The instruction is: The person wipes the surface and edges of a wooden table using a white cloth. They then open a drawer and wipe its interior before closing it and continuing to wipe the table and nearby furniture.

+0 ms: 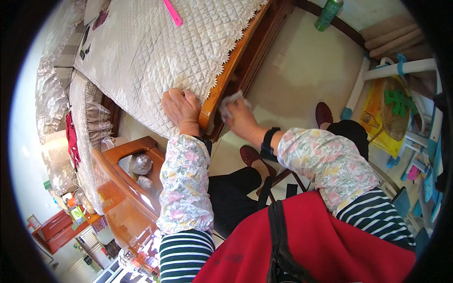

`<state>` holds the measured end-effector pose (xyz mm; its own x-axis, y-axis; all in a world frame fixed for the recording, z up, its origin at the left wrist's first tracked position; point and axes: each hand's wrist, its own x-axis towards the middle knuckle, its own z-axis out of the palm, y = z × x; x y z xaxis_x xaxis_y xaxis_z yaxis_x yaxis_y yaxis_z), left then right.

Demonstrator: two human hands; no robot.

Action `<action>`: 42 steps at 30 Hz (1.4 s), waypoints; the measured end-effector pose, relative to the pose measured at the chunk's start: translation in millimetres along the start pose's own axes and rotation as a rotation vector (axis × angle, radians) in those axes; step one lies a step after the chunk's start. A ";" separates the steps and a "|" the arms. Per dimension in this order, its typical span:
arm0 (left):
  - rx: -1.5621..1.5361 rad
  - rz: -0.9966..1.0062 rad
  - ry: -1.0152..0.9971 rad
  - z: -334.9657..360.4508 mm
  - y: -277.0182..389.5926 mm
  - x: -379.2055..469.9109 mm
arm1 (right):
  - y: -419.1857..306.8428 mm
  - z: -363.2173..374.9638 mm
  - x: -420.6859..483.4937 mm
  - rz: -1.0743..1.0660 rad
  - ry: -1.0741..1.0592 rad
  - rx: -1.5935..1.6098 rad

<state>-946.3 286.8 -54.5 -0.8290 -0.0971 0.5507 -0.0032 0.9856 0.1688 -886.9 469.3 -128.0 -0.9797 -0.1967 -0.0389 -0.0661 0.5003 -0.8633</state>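
Observation:
My left hand (181,107) rests on a pale quilted cover (148,53) with a scalloped lace border, near the corner of a wooden furniture piece. Its fingers are curled under, so I cannot see whether they pinch the fabric. In my right hand (240,118) is a crumpled whitish cloth (226,104), held against or close beside the furniture's dark wooden side, below the lighter wooden edge (226,72). This hand looks blurred. Floral sleeve covers are on both my forearms, and a black band (270,141) circles my right wrist.
A pink plastic strip-like object (172,13) lies on the cover. On the floor stands a green can (328,15) by the wall. White and blue tubular frames (400,70) and a yellow bag (375,120) are at right. A curved wooden frame (131,177) is at left.

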 end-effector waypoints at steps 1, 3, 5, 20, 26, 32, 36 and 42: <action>0.002 -0.006 -0.008 -0.1 0.0 0.0 | -6.5 3.0 -8.5 -0.009 -0.088 -0.008; 0.011 0.001 -0.003 -0.4 0.1 0.1 | -14.0 -3.3 -8.0 -0.020 -0.117 -0.016; 0.015 0.003 0.000 -1.6 0.3 -0.2 | -13.4 -19.1 9.7 0.040 -0.053 -0.029; -0.007 -0.015 -0.003 -5.3 5.4 -0.1 | 1.3 -49.8 39.6 -0.104 -0.205 -0.590; -0.010 -0.006 0.009 -2.5 2.0 0.1 | 13.9 -56.4 27.0 -0.172 -0.138 -0.656; -0.012 -0.023 0.011 -1.2 1.1 -2.2 | 6.7 -53.3 38.2 -0.195 -0.166 -0.663; -0.002 -0.009 0.019 -1.2 1.3 -1.6 | -1.8 -53.9 45.7 -0.097 -0.242 -0.632; 0.008 -0.012 0.027 0.1 1.5 -1.9 | 4.1 -50.7 23.5 -0.177 -0.321 -0.509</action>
<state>-944.8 288.5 -55.4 -0.8134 -0.1127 0.5707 -0.0181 0.9855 0.1689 -919.7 509.5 -106.9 -0.8455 -0.5166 -0.1348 -0.3811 0.7608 -0.5254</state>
